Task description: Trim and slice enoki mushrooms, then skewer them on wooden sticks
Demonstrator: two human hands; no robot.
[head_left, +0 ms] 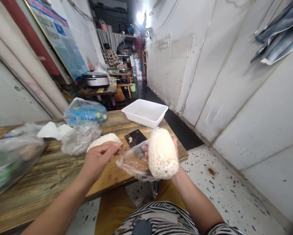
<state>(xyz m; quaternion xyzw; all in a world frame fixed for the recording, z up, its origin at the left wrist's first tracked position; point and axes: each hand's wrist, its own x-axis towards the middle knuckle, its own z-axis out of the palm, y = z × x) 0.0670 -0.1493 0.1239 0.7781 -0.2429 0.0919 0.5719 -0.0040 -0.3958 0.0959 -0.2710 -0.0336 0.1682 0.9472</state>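
My right hand (pixel 173 151) grips a clear plastic bag (pixel 134 164) holding a lumpy white block (pixel 163 154) of crumbly food. My left hand (pixel 98 160) hangs palm down with curled fingers just above a smooth white lump (pixel 104 140), and its fingertips almost reach the loose bag film. That lump lies on a light wooden cutting board (pixel 109 176). Between my hands, a black cleaver blade (pixel 135 140) rests on the board, partly hidden behind the bag and my right fingers.
A white plastic tray (pixel 145 112) sits beyond the board on a rough wooden table (pixel 38 173). Several plastic bags lie to the left, including a blue-filled one (pixel 85 112). A person in a plaid shirt (pixel 110 57) stands far down the narrow corridor, beyond a rice cooker (pixel 96 79).
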